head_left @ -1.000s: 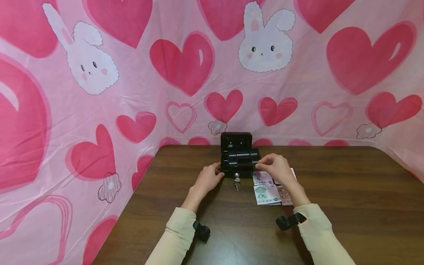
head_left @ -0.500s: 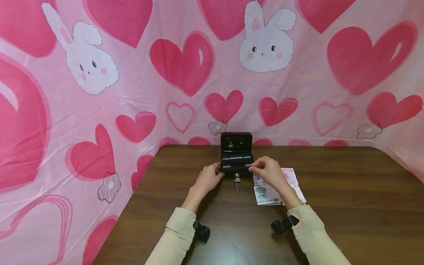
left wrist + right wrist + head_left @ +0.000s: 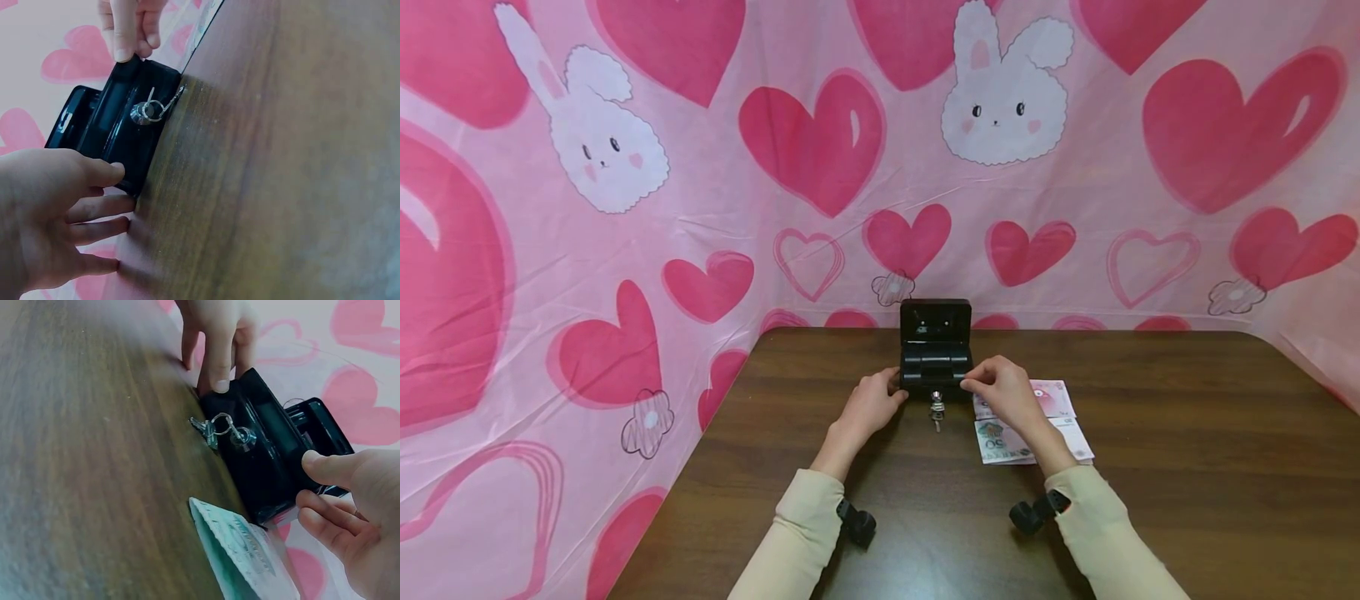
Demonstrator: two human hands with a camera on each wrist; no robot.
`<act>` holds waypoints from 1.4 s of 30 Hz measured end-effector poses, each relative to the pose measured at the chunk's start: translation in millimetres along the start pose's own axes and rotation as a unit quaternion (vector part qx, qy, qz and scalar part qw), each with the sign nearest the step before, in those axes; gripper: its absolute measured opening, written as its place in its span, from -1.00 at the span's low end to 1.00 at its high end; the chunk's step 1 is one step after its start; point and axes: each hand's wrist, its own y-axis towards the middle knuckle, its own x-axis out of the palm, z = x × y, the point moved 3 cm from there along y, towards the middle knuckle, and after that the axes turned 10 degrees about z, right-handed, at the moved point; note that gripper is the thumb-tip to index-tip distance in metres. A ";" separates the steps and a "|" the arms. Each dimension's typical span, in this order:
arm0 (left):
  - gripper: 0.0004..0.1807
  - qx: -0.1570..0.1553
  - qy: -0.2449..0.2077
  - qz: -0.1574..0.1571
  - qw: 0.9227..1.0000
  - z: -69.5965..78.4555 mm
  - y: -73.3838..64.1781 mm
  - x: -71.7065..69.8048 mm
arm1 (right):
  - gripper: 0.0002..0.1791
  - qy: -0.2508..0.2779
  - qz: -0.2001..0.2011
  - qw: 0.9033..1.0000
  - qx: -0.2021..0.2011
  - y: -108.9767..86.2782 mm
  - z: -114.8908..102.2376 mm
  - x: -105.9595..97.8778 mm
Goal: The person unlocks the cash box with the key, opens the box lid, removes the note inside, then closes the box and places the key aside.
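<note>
A small black cash box [image 3: 936, 320] stands on the table with its lid raised against the back. In its mouth sits a black coin tray [image 3: 934, 364]; keys on a ring [image 3: 937, 410] hang from the front lock. My left hand [image 3: 869, 403] holds the box's front left corner, thumb on the front and the other fingers spread along the side. At the right end, my right hand [image 3: 1004, 393] pinches the tray's edge, thumb on top and fingers beneath, as the right wrist view shows. Whatever lies under the tray is hidden.
Several folded banknotes [image 3: 1002, 442] lie right of the box, partly under my right forearm. A green note [image 3: 247, 547] stands half open near the box's corner. Close behind the table [image 3: 1187, 417] hangs a pink heart-patterned cloth [image 3: 1105, 192].
My right hand has moved left, bringing the coin tray from sticking out past the box's right side to lying within it. My left hand has stayed put.
</note>
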 end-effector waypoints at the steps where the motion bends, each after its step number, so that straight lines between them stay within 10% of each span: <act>1: -0.52 0.000 0.000 0.000 1.000 0.1 -0.2 -0.2 | -0.88 0.000 -0.003 1.000 0.005 -0.2 0.7 0.3; 42: -0.47 -0.031 0.003 -0.020 0.999 1.7 1.0 2.9 | -0.76 0.018 -0.032 0.999 0.014 1.4 14.3 -4.6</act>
